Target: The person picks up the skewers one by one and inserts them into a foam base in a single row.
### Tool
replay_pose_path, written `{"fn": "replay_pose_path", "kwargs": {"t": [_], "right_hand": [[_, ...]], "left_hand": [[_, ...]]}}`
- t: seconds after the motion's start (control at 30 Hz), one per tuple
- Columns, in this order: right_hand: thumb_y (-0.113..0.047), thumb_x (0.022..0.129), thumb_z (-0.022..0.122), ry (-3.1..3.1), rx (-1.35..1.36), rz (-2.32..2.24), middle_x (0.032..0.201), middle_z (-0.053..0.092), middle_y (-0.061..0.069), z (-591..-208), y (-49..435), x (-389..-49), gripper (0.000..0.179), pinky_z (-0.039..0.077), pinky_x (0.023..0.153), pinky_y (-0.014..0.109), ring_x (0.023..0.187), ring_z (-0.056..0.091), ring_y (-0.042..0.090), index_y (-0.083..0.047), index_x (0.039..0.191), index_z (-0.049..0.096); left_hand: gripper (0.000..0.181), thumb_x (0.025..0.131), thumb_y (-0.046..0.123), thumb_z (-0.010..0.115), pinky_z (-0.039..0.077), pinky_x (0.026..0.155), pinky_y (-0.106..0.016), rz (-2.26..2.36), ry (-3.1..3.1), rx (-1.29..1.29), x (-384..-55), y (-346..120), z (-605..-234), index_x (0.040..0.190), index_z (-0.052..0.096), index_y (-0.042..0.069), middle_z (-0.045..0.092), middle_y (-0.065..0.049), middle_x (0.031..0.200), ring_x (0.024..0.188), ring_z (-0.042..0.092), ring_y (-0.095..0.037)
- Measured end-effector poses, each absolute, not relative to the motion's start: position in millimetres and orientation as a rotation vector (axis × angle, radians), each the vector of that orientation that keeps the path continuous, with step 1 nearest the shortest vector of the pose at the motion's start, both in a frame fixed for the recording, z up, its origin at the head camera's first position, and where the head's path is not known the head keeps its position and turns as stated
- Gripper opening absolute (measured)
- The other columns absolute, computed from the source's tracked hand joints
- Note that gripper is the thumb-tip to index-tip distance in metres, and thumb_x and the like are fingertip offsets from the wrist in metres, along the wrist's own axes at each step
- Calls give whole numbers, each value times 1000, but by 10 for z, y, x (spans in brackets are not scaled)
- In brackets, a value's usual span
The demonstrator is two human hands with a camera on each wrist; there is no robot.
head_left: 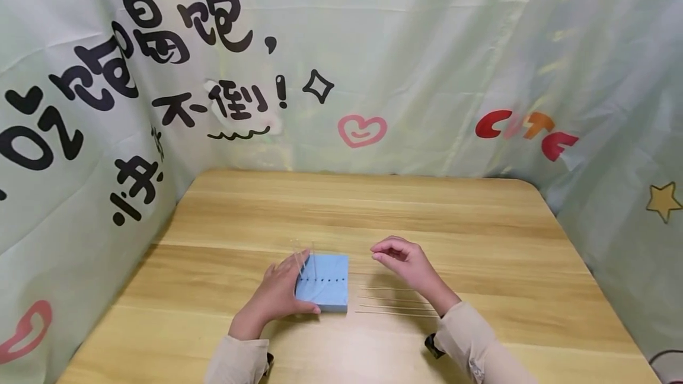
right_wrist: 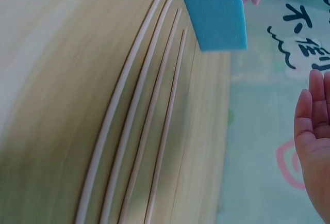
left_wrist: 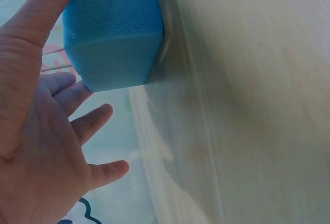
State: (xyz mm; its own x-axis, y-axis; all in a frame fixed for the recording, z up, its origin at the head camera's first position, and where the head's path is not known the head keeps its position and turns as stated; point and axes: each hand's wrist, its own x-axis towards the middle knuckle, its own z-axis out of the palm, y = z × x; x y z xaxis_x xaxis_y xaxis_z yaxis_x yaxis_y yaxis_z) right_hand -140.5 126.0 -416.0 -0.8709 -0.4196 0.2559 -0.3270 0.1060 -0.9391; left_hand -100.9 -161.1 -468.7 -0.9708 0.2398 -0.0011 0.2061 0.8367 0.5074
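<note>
A blue foam block [head_left: 333, 295] with a row of dark holes along its top sits on the wooden table. Thin sticks [head_left: 314, 262] stand upright in holes at its left end. My left hand [head_left: 280, 292] grips the block from the left, thumb along the near side and index finger toward the far side; the other fingers spread free in the left wrist view. To the right of the block, my right hand [head_left: 408, 259] hovers with loosely bent fingers, and nothing shows in it. Several loose thin sticks [right_wrist: 134, 100] lie side by side on the table below it.
The wooden table [head_left: 453, 212] has rounded far corners. A pale printed curtain [head_left: 416, 64] hangs behind it and along both sides. Each sleeve has a dark band [head_left: 433, 346] near the wrist.
</note>
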Motion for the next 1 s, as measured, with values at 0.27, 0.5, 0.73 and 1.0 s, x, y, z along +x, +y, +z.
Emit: {"fn": "replay_pose_path", "kwargs": {"t": [0.27,0.5,0.73,1.0], "right_hand": [[-4,88,65,2359,-707,-1888,98,64,21,-4464,1593,-1510,10,53,76,21,86,62,8,1,96,68],[-8,88,66,2400,-651,-1884,98,64,21,-4618,1816,-1485,21,52,75,19,86,62,6,10,98,65],[-10,87,67,2403,-558,-1785,95,67,17,-4772,1885,-1478,21,51,69,20,81,60,6,7,99,66],[-12,89,65,2426,-568,-1576,96,68,12,-4847,1899,-1471,14,51,73,21,84,60,8,-1,97,68]], "left_hand": [[122,54,51,87,12,108,-64,801,2943,351,-1002,-1609,-4686,151,23,13,30,-16,151,139,26,-34],[122,54,51,87,13,108,-64,797,2947,350,-1011,-1604,-4678,151,24,11,30,-14,152,139,27,-33],[122,54,50,88,13,108,-64,788,2939,339,-1013,-1603,-4665,151,24,11,29,-13,152,139,26,-32],[121,54,49,88,14,107,-65,792,2939,349,-1009,-1592,-4644,150,25,9,29,-17,151,139,26,-34]]}}
